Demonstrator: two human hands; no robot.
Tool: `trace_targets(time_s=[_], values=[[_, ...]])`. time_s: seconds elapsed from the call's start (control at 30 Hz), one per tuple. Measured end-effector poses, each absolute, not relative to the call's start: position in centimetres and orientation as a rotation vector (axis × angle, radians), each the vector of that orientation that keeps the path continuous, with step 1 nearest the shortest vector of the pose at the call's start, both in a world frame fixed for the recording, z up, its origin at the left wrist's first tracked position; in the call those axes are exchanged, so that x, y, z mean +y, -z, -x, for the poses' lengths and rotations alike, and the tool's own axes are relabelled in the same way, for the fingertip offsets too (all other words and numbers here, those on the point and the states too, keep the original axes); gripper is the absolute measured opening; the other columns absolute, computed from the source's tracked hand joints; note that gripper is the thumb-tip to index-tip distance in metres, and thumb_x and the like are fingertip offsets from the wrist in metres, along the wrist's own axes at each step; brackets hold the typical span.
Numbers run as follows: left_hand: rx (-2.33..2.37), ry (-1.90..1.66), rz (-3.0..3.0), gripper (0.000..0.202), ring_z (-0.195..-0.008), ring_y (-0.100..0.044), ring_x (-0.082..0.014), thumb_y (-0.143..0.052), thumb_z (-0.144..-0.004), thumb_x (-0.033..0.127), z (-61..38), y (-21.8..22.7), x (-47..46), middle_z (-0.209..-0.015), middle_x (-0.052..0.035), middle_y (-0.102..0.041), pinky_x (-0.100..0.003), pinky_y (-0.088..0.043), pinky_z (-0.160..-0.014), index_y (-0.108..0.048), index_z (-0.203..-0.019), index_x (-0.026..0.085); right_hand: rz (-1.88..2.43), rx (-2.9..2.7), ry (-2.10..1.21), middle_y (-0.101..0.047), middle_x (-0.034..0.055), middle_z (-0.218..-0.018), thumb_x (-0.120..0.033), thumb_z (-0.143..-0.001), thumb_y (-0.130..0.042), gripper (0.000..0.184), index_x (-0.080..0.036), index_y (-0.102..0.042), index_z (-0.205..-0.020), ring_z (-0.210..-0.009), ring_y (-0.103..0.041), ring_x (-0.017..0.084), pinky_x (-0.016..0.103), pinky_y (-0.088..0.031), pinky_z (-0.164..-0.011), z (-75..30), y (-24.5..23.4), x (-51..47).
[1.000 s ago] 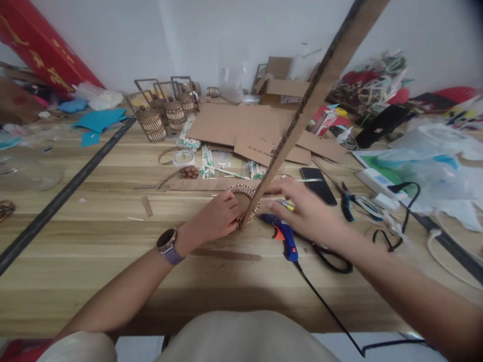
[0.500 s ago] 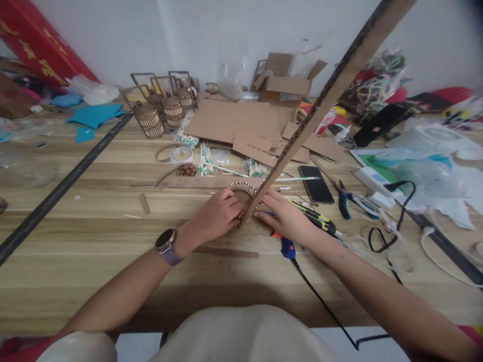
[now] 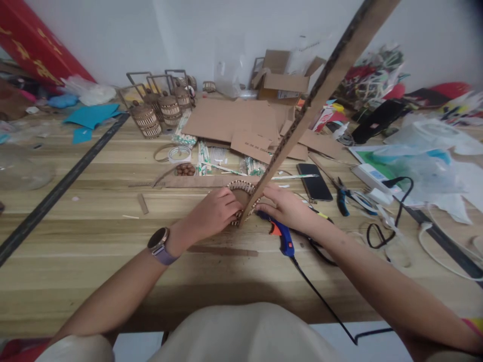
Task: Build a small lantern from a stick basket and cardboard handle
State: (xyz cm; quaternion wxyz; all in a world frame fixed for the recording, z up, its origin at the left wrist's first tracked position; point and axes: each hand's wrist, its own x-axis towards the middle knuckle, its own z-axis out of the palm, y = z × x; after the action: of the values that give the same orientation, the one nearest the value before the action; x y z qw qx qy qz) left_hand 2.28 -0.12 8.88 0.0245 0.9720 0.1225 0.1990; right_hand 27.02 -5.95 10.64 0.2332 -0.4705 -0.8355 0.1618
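Observation:
A small round cardboard piece edged with short sticks [image 3: 241, 186] is on the table between my hands. A long cardboard strip [image 3: 302, 113] stands slanted at its right side, rising to the upper right. My left hand [image 3: 217, 208] has its fingers closed on the round piece's left and near edge. My right hand [image 3: 283, 206] is closed, thumb and fingers pinching the strip's lower end against the rim; its fingertips are partly hidden behind the strip. Beneath my right hand lies a blue glue gun [image 3: 287, 244] with an orange trigger, its nozzle end partly covered.
Little stick-covered lanterns [image 3: 146, 120] with handles stand at the back left. Cardboard sheets [image 3: 226, 118] lie behind my hands, near a bowl of brown beads [image 3: 185, 170]. To the right are a black phone [image 3: 316, 182], pliers [image 3: 342, 198] and tangled cables.
The view has shifted slightly. My right hand has moved a little, and more of the glue gun now shows beneath it. Both hands keep their hold at the round piece and the strip.

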Motion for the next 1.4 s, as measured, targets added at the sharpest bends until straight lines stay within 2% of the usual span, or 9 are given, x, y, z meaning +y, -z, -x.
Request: trace_targets(time_s=[0.3, 0.43, 0.6, 0.87, 1.03, 1.2, 1.4], values=[[0.45, -0.454, -3.019, 0.005, -0.093, -0.057, -0.0257, -0.062, -0.094, 0.017, -2.3, -9.1, -0.7, -0.091, -0.0083, -0.065, -0.041, -0.05, -0.081, -0.064, -0.09, 0.015, 1.311, -2.287, -0.481, -0.063, 0.0135, -0.138, -0.025, -0.096, -0.056, 0.019, -0.024, -0.067, -0.111, -0.135, -0.056, 0.029, 0.051, -0.047, -0.11, -27.0, -10.0, -6.2], [0.427, -0.45, -3.035, 0.005, -0.095, -0.057, -0.0258, -0.064, -0.093, 0.02, -2.1, -9.1, -0.9, -0.095, -0.0088, -0.065, -0.041, -0.051, -0.084, -0.063, -0.091, 0.016, 1.316, -2.281, -0.501, -0.061, 0.0132, -0.14, -0.023, -0.096, -0.055, 0.021, -0.024, -0.067, -0.114, -0.134, -0.056, 0.028, 0.049, -0.049, -0.109, -26.9, -10.1, -6.4], [0.442, -0.519, -3.163, 0.009, -0.095, -0.056, -0.0271, -0.057, -0.098, 0.02, -2.0, -8.6, -1.0, -0.092, -0.0085, -0.062, -0.042, -0.051, -0.083, -0.063, -0.095, 0.015, 1.329, -2.292, -0.481, -0.06, 0.0156, -0.141, -0.023, -0.097, -0.055, 0.019, -0.022, -0.066, -0.112, -0.133, -0.058, 0.027, 0.047, -0.051, -0.106, -26.8, -9.9, -6.4], [0.495, -0.51, -3.159, 0.012, -0.098, -0.055, -0.0281, -0.056, -0.1, 0.024, -1.8, -8.3, -1.1, -0.095, -0.0096, -0.062, -0.042, -0.049, -0.083, -0.064, -0.101, 0.015, 1.298, -2.295, -0.484, -0.061, 0.0133, -0.142, -0.022, -0.096, -0.056, 0.02, -0.023, -0.067, -0.112, -0.137, -0.054, 0.027, 0.049, -0.047, -0.111, -26.8, -9.8, -6.2], [0.406, -0.512, -3.159, 0.014, -0.096, -0.053, -0.0268, -0.061, -0.097, 0.024, -1.6, -9.0, -0.7, -0.095, -0.009, -0.061, -0.04, -0.05, -0.085, -0.062, -0.107, 0.014, 1.306, -2.268, -0.486, -0.064, 0.0097, -0.139, -0.023, -0.095, -0.056, 0.021, -0.025, -0.068, -0.112, -0.136, -0.055, 0.027, 0.049, -0.049, -0.109, -26.8, -9.8, -5.9], [0.362, -0.492, -3.172, 0.019, -0.098, -0.053, -0.0265, -0.063, -0.096, 0.023, -1.4, -9.5, -0.5, -0.099, -0.0087, -0.061, -0.04, -0.05, -0.089, -0.06, -0.112, 0.014, 1.287, -2.25, -0.515, -0.071, 0.0084, -0.127, -0.023, -0.096, -0.055, 0.018, -0.025, -0.068, -0.108, -0.136, -0.055, 0.027, 0.048, -0.049, -0.108, -26.8, -9.7, -5.8], [0.421, -0.46, -3.168, 0.017, -0.1, -0.054, -0.0272, -0.063, -0.096, 0.025, -1.3, -9.0, -1.1, -0.097, -0.0085, -0.06, -0.041, -0.05, -0.088, -0.06, -0.108, 0.015, 1.273, -2.271, -0.532, -0.062, 0.0106, -0.143, -0.023, -0.095, -0.054, 0.019, -0.023, -0.067, -0.109, -0.135, -0.056, 0.027, 0.047, -0.049, -0.109, -26.8, -9.7, -5.7]])
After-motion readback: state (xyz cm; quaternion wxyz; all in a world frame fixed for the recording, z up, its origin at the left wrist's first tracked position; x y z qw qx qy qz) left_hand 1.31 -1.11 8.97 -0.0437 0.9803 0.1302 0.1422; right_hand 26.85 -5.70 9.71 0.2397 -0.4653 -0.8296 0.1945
